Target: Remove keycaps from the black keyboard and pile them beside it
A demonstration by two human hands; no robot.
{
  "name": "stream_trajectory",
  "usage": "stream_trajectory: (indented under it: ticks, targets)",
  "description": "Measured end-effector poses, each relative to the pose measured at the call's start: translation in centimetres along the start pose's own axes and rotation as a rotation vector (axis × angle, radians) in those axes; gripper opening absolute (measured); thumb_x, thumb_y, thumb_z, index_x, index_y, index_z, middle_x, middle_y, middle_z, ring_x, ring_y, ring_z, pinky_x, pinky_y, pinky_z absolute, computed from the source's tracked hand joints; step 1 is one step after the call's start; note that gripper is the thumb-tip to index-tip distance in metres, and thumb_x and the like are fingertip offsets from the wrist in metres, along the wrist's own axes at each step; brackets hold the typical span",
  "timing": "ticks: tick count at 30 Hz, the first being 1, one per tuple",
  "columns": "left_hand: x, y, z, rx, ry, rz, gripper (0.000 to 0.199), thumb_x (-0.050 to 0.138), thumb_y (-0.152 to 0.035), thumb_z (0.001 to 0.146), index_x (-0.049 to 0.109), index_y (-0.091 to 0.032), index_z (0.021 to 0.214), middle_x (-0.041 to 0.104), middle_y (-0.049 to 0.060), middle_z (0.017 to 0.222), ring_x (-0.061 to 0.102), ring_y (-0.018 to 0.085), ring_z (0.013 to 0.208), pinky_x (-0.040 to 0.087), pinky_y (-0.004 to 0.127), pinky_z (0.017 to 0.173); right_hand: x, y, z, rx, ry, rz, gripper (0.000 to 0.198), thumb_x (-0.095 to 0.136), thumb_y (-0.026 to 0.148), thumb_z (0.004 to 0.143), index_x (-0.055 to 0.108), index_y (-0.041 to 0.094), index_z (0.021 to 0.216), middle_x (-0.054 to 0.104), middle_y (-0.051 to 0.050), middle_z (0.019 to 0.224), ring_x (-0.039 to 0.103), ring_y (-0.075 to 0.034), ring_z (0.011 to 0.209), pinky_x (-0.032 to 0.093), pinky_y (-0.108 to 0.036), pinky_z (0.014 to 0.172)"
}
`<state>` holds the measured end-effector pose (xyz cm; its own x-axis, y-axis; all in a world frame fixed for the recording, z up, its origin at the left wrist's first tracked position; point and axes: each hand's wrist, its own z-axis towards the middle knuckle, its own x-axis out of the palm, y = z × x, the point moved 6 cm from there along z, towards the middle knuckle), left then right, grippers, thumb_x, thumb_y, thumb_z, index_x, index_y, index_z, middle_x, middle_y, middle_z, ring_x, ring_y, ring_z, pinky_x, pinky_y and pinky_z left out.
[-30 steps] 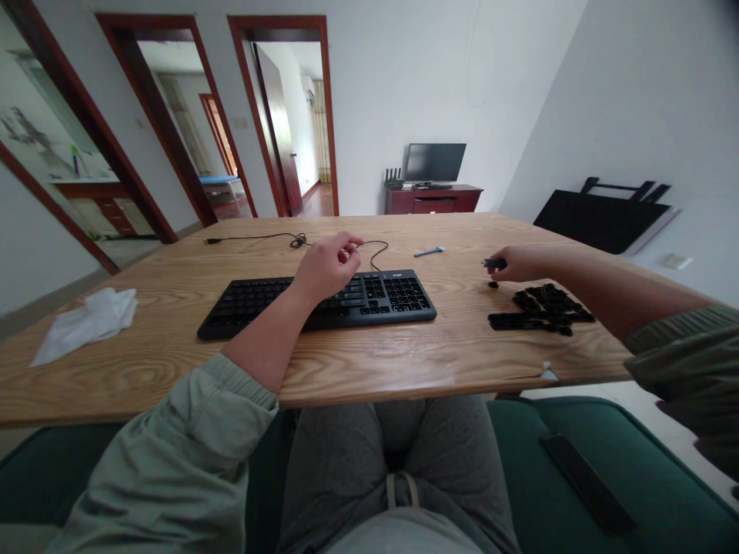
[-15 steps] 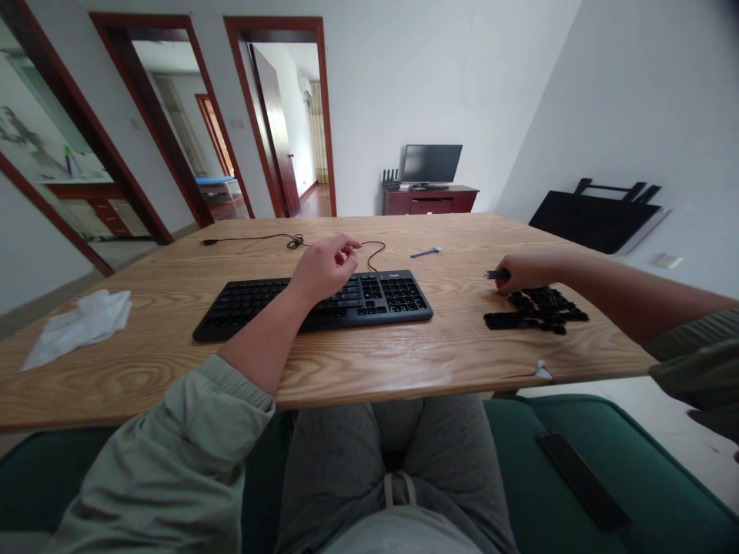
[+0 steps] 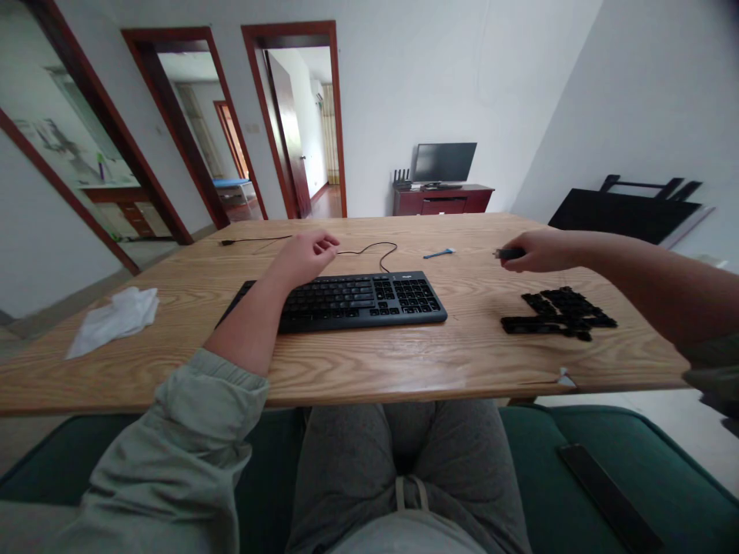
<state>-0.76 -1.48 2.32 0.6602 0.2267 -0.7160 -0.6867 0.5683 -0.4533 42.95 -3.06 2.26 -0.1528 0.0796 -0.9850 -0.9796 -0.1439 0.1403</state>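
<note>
A black keyboard (image 3: 358, 302) lies on the wooden table, with bare gaps among its keys on the right side. Over its upper left part hovers my left hand (image 3: 305, 258), fingers loosely curled and nothing visible in them. My right hand (image 3: 540, 250) is raised off the table at the right, closed on a small black tool (image 3: 510, 253) with a short metallic tip that points left. Below that hand, a loose pile of black keycaps (image 3: 569, 312) rests on the tabletop. The keyboard's cable (image 3: 369, 247) runs behind it, partly hidden by my left hand.
A blue brush-like stick (image 3: 439, 253) lies behind the keyboard. White crumpled tissue (image 3: 115, 319) is at the table's left. The table's front edge (image 3: 404, 396) has a chipped spot (image 3: 566, 378) at right. A dark flat object (image 3: 606, 492) rests on the green bench (image 3: 536, 462).
My right hand has lifted up and away from the keycap pile, still holding the black tool. My left hand has shifted left across the keyboard. The view has turned slightly left.
</note>
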Motion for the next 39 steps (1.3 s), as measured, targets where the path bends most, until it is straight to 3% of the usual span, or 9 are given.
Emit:
stream_trajectory:
  ticks: [2, 5, 9, 13, 16, 20, 25, 32, 39]
  targets:
    - [-2.7, 4.7, -0.3, -0.161, -0.066, 0.025, 0.030, 0.060, -0.040, 0.082, 0.071, -0.018, 0.098, 0.069, 0.005, 0.085, 0.060, 0.019, 0.076, 0.048, 0.030, 0.073, -1.2, 2.9, 0.0, -0.018, -0.018, 0.152, 0.014, 0.062, 0.031, 0.077, 0.069, 0.018, 0.076, 0.066, -0.006, 0.067, 0.056, -0.018, 0.061, 0.045, -0.034, 0.060]
    - [-6.0, 12.1, -2.1, -0.477, -0.184, 0.052, 0.028, 0.062, -0.041, 0.080, 0.068, -0.017, 0.094, 0.067, 0.005, 0.087, 0.058, 0.020, 0.081, 0.047, 0.032, 0.076, -3.3, 8.2, -0.2, -0.089, -0.326, 0.647, 0.015, 0.062, 0.028, 0.076, 0.065, 0.020, 0.088, 0.062, -0.004, 0.072, 0.052, -0.015, 0.060, 0.042, -0.031, 0.055]
    - [-5.4, 16.9, -4.2, -0.679, -0.112, -0.140, 0.037, 0.057, -0.050, 0.082, 0.064, -0.016, 0.095, 0.068, 0.007, 0.091, 0.058, 0.020, 0.082, 0.047, 0.032, 0.075, -1.5, 14.1, 0.5, -0.246, -0.518, 1.159, 0.018, 0.064, 0.039, 0.081, 0.056, 0.023, 0.084, 0.054, -0.001, 0.069, 0.052, -0.014, 0.060, 0.049, -0.031, 0.057]
    - [-3.2, 16.7, -4.0, -0.612, 0.088, -0.196, 0.046, 0.058, -0.057, 0.073, 0.068, -0.017, 0.093, 0.071, 0.008, 0.089, 0.061, 0.025, 0.087, 0.048, 0.035, 0.078, 1.7, 16.8, 1.7, -0.264, -0.510, 1.298, 0.039, 0.067, 0.059, 0.080, 0.053, 0.023, 0.085, 0.051, 0.002, 0.066, 0.055, -0.013, 0.059, 0.055, -0.031, 0.061]
    - [-3.2, 16.5, -3.9, -0.603, 0.110, -0.140, 0.048, 0.059, -0.061, 0.070, 0.070, -0.019, 0.091, 0.071, 0.008, 0.088, 0.061, 0.027, 0.087, 0.046, 0.036, 0.078, 2.5, 16.5, 1.5, -0.244, -0.526, 1.333, 0.045, 0.068, 0.065, 0.078, 0.053, 0.023, 0.086, 0.048, 0.004, 0.063, 0.053, -0.011, 0.056, 0.057, -0.030, 0.060]
    - [-3.3, 16.2, -4.3, -0.664, 0.109, -0.139, 0.048, 0.057, -0.060, 0.071, 0.071, -0.019, 0.093, 0.072, 0.008, 0.088, 0.061, 0.028, 0.083, 0.045, 0.037, 0.076, 2.5, 14.2, 0.8, -0.148, -0.599, 1.246, 0.037, 0.068, 0.056, 0.080, 0.055, 0.022, 0.085, 0.046, 0.004, 0.060, 0.048, -0.010, 0.050, 0.049, -0.026, 0.048]
    - [-3.2, 15.2, -4.6, -0.683, 0.116, -0.141, 0.042, 0.059, -0.055, 0.067, 0.070, -0.019, 0.087, 0.073, 0.008, 0.085, 0.062, 0.028, 0.079, 0.047, 0.037, 0.070, 3.7, 12.7, 1.0, 0.010, -0.509, 1.013, 0.027, 0.067, 0.045, 0.079, 0.058, 0.020, 0.082, 0.046, 0.003, 0.057, 0.045, -0.011, 0.046, 0.038, -0.025, 0.039]
    - [-2.7, 14.8, -4.8, -0.626, 0.165, -0.129, 0.040, 0.054, -0.052, 0.072, 0.072, -0.016, 0.075, 0.071, 0.008, 0.078, 0.060, 0.026, 0.077, 0.047, 0.037, 0.077, 3.3, 13.1, 2.1, -0.065, -0.563, 1.424, 0.022, 0.060, 0.041, 0.076, 0.048, 0.024, 0.082, 0.044, 0.004, 0.064, 0.044, -0.010, 0.050, 0.045, -0.025, 0.047]
    - [-1.6, 13.2, -4.8, -0.630, 0.172, -0.215, 0.035, 0.053, -0.047, 0.070, 0.072, -0.018, 0.072, 0.068, 0.007, 0.071, 0.060, 0.026, 0.075, 0.047, 0.037, 0.069, 3.9, 15.9, 4.2, -0.081, -0.552, 1.727, 0.024, 0.059, 0.034, 0.076, 0.041, 0.027, 0.090, 0.049, 0.007, 0.069, 0.052, -0.010, 0.056, 0.053, -0.026, 0.060]
